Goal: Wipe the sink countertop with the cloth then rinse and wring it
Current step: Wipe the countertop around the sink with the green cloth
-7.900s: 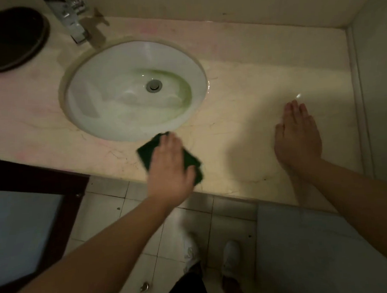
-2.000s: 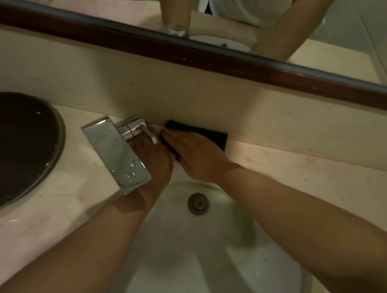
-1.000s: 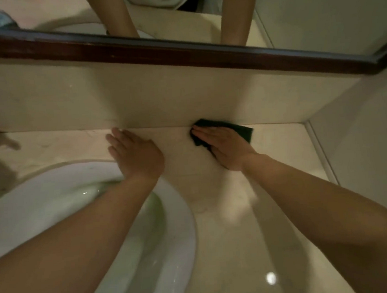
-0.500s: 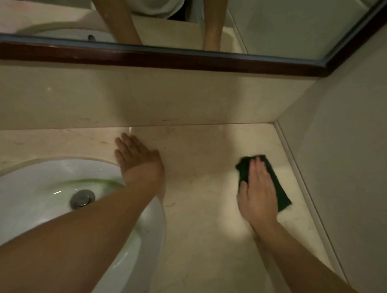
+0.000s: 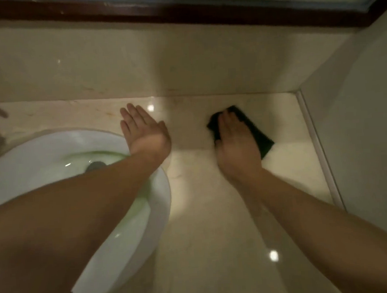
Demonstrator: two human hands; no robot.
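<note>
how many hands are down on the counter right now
2. The left hand lies flat on the countertop beside the rim of the sink. The right hand presses the dark cloth flat, nearer the side wall. Neither is hidden.

Glossy beige countertop (image 5: 204, 214) bears 1 dark cloth (image 5: 259, 137), right of sink (image 5: 40, 157).

A dark green cloth (image 5: 261, 141) lies flat on the beige countertop (image 5: 216, 224), right of the white sink (image 5: 29, 164).
</note>
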